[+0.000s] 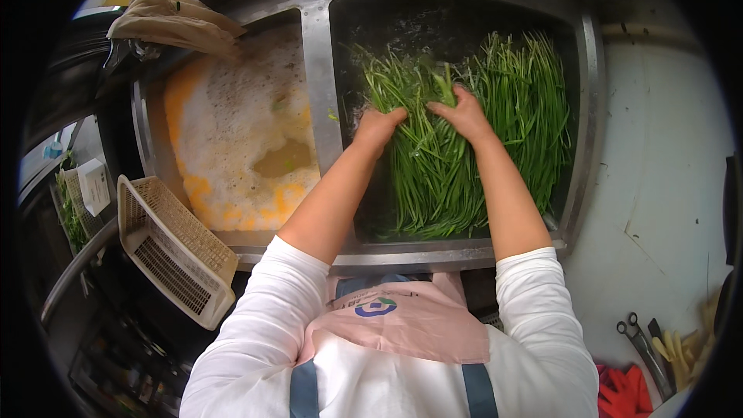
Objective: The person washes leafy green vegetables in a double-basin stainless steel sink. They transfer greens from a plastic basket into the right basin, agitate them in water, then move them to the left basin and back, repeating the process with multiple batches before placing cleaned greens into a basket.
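Observation:
A large bunch of long green leaves, likely garlic chives [435,186], lies in the water of the right basin of a stainless steel sink [322,81]. My left hand [377,126] grips the bunch from its left side, thumb on top and fingers hidden beneath the leaves. On the other side of it, my right hand [462,113] holds some stalks near their pale ends, its thumb pointing left. To the right, a second bunch of the same greens [528,122] rests in the water, apart from my fingers.
Foamy brown water with orange patches [244,128] fills the left basin. A beige cloth [168,14] hangs at its back corner. At the left leans a plastic basket [174,249]. Scissors [644,348] and red rubber gloves [627,392] are at the lower right, by a pale wall [650,145].

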### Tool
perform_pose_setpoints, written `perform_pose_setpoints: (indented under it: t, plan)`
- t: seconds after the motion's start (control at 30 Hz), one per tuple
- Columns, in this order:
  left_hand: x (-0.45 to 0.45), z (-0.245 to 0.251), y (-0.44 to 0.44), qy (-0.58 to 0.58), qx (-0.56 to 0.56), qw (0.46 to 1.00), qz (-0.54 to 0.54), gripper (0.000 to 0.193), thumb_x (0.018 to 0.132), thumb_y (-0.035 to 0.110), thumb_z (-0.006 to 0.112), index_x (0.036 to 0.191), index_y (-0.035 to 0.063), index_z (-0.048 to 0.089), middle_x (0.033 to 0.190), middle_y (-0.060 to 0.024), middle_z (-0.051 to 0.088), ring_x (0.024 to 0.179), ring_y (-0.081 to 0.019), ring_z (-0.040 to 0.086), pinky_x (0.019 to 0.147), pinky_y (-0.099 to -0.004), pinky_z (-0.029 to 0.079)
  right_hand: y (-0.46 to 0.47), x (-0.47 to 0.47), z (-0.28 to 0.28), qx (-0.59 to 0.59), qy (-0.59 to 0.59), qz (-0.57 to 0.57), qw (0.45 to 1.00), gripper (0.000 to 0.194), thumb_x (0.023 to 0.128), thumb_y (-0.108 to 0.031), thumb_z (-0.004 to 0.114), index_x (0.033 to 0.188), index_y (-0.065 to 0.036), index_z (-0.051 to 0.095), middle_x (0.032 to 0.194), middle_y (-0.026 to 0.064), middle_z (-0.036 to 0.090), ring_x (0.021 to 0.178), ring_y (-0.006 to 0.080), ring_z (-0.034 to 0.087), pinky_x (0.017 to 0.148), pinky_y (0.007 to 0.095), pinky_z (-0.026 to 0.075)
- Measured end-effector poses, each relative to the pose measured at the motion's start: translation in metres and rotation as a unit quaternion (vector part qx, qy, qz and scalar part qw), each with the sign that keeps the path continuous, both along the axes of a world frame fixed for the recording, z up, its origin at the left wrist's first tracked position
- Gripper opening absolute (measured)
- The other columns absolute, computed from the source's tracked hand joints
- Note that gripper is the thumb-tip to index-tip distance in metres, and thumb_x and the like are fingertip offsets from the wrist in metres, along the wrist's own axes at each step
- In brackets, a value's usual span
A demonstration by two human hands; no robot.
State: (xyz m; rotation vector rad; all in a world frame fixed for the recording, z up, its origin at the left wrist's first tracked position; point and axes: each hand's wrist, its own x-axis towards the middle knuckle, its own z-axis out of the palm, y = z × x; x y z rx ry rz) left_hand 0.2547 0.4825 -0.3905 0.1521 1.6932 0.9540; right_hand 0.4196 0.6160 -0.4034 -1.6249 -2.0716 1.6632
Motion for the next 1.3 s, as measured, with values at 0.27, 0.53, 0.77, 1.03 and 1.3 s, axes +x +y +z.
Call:
perform_pose_setpoints:
  t: [0.27, 0.53, 0.77, 1.03, 1.3]
  plan:
    - [-0.004, 0.003, -0.013, -0.253, 0.055, 0.947, 0.192, 0.044, 0.087, 0.016, 0.063, 0.122, -0.0092, 0.057, 0.117, -0.0201, 0.064, 0.109, -0.033, 0.064, 0.095, -0.0476, 0.051, 0.026, 0.092, -0.025, -0.23, 0.148, -0.314, 0.909, 0.095, 0.09, -0.047, 0.071, 0.161, -0.007, 0.022, 0.168, 0.0174, 0.011, 0.155, 0.0344, 0.003, 0.122, 0.0564, 0.006]
    - [0.018, -0.016, 0.008, 0.205, 0.043, 0.976, -0.064, 0.097, 0.071, 0.034, 0.089, 0.14, -0.0072, 0.035, 0.129, -0.0267, 0.059, 0.118, -0.0356, 0.061, 0.102, -0.0407, 0.047, -0.03, -0.007, 0.034, 0.051, -0.111, 0.091, 0.988, 0.076, 0.093, -0.024, 0.066, 0.153, -0.002, 0.026, 0.138, 0.0304, 0.053, 0.122, 0.046, 0.057, 0.099, 0.0502, 0.049]
    - [-0.028, -0.024, -0.004, -0.013, -0.103, 0.995, 0.005, 0.06, 0.079, 0.015, 0.074, 0.13, -0.0086, 0.051, 0.111, -0.0218, 0.069, 0.1, -0.0335, 0.068, 0.089, -0.042, 0.053, -0.004, 0.036, 0.007, -0.126, 0.014, -0.275, 0.953, 0.081, 0.097, -0.045, 0.064, 0.155, 0.002, 0.031, 0.157, 0.0227, 0.038, 0.144, 0.0375, 0.037, 0.116, 0.0519, 0.03]
    - [0.02, -0.013, -0.001, 0.289, -0.048, 0.952, -0.089, 0.125, 0.074, 0.045, 0.084, 0.154, -0.0103, 0.005, 0.156, -0.0369, 0.021, 0.147, -0.0457, 0.026, 0.12, -0.0446, 0.027, -0.008, 0.04, 0.016, -0.109, 0.041, -0.228, 0.967, 0.086, 0.094, -0.045, 0.068, 0.156, -0.002, 0.027, 0.157, 0.0235, 0.034, 0.147, 0.0378, 0.03, 0.118, 0.0546, 0.024]
    - [0.015, -0.004, 0.004, 0.392, -0.055, 0.916, -0.067, 0.11, 0.082, 0.045, 0.075, 0.155, -0.0088, 0.012, 0.152, -0.0375, 0.032, 0.14, -0.047, 0.039, 0.113, -0.0468, 0.037, -0.081, -0.045, 0.041, 0.082, -0.148, 0.072, 0.983, 0.092, 0.092, -0.023, 0.063, 0.159, 0.001, 0.003, 0.165, 0.0267, 0.004, 0.152, 0.0435, 0.013, 0.12, 0.0596, 0.015]
